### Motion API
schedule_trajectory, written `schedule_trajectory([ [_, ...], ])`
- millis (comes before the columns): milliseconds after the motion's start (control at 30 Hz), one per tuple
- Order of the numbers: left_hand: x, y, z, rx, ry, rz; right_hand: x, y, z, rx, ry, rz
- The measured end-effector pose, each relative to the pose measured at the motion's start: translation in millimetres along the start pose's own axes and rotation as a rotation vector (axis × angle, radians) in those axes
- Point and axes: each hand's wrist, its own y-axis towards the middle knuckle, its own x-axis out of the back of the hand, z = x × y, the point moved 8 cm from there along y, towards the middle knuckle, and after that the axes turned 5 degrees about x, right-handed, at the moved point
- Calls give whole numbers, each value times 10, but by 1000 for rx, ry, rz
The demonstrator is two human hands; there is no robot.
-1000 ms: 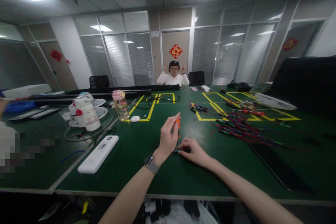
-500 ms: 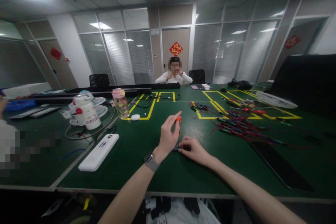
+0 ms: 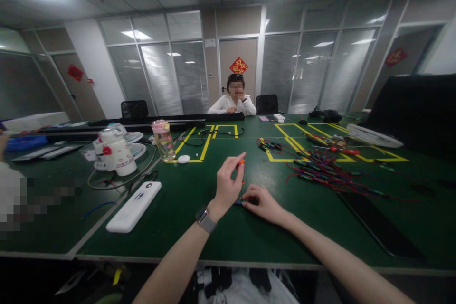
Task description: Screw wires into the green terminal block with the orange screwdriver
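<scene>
My left hand [image 3: 228,187] is gripping the orange screwdriver [image 3: 242,164] upright while my right hand [image 3: 261,203] is pinching the small part [image 3: 239,203] against the surface [image 3: 199,218]. I'm judging steady, vertical pressure best.

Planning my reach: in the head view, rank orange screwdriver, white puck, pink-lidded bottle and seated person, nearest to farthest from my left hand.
1. orange screwdriver, held in the left hand.
2. white puck, ahead-left.
3. pink-lidded bottle, just beyond it.
4. seated person, far table end.

Bare table [image 3: 185,194] runs from left hand [image 3: 228,185] to white case [image 3: 133,206]; tangled wires [image 3: 320,168] crowd the right.
</scene>
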Motion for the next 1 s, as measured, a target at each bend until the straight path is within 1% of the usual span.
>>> schedule_trajectory([
  [133,22,-6,6,-8,47,-36,4,0,2,-6,4,-2],
  [300,-21,-14,14,6,-15,34,1,6,3,-6,-1,0],
  [367,-24,-11,10,7,-30,39,0,8,1,-6,-7,2],
  [533,16,-8,0,-2,32,-17,-1,8,-9,-11,-14,2],
  [600,22,-12,4,1,42,-20,0,7,-10,-11,-15,0],
  [767,-17,-14,3,1,-17,41,-7,5,-10,-5,-1,1],
  [1000,35,-11,19,-4,50,-57,-15,18,-34,1,-4,-1],
])
